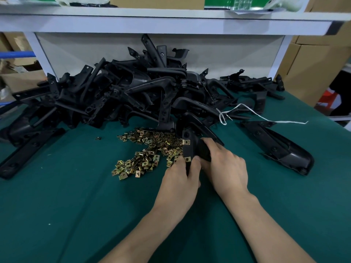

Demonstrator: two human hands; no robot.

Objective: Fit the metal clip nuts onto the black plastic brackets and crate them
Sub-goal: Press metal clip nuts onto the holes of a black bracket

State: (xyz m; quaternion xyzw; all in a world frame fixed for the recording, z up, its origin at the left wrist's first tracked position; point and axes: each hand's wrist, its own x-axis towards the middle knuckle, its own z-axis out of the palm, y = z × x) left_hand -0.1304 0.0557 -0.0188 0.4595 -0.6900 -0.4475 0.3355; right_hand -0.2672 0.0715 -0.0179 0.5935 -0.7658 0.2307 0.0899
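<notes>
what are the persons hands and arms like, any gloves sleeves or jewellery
The left hand and right hand are bare: no gloves, rings or watch show. The forearms are bare too, no sleeve in view down to the picture's edge.

Light: even and moderately dim, from overhead; white shelf (171,23) brightest.
Shadows: soft; bracket pile (114,95) detail sinks into black.
Glare: small glints on clip nuts (144,154).
Distortion: wide-angle bowing of shelf and bench (66,196) edges.
Focus: corners slightly soft.
</notes>
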